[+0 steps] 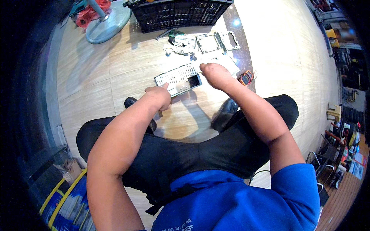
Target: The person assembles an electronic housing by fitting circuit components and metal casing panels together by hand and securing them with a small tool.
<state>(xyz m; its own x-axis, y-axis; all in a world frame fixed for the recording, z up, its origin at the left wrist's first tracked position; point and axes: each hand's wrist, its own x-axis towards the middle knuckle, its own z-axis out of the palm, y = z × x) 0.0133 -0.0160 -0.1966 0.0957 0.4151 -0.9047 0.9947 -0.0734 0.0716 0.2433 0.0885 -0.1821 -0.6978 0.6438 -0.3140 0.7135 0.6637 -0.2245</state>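
Observation:
My left hand grips the near left end of a perforated metal chassis, with a finger on its top face and a black square opening toward its right end. My right hand is closed at the chassis's upper right end; what its fingers hold, if anything, is hidden. Just beyond lie several loose white metal frames and brackets, a framed tray part and a small green circuit board. A red-and-black handheld meter with cords lies right of my right hand.
A black plastic crate stands beyond the parts. A round grey stand base, with red bags behind it, is at upper left. A yellow stool and shelved goods line the right side. Yellow-edged blue items sit at lower left.

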